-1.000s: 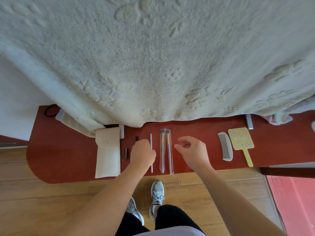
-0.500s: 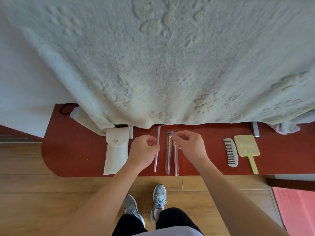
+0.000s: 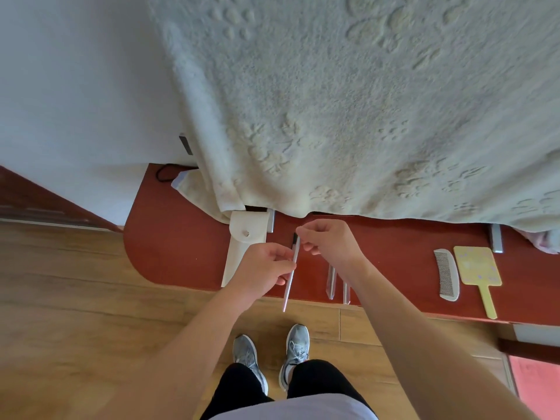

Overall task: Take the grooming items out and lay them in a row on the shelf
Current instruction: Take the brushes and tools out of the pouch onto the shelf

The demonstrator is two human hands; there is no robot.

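Hands meet over the red shelf (image 3: 181,253): I see the left hand (image 3: 263,268) curled round the thin silver rod (image 3: 288,291) at its middle, the right hand (image 3: 330,247) pinching its top. Cream pouch (image 3: 245,247) lies beside it; 2 clear-sleeved tools (image 3: 331,283), comb (image 3: 447,274), mirror (image 3: 478,268) lie rightward.

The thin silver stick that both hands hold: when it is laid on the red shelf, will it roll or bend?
Probably stiff: the thin silver stick is straight though the left hand and right hand hold only its upper half. It looks round and smooth, so it may roll on the glossy shelf. Likely light, since a pinch carries it.
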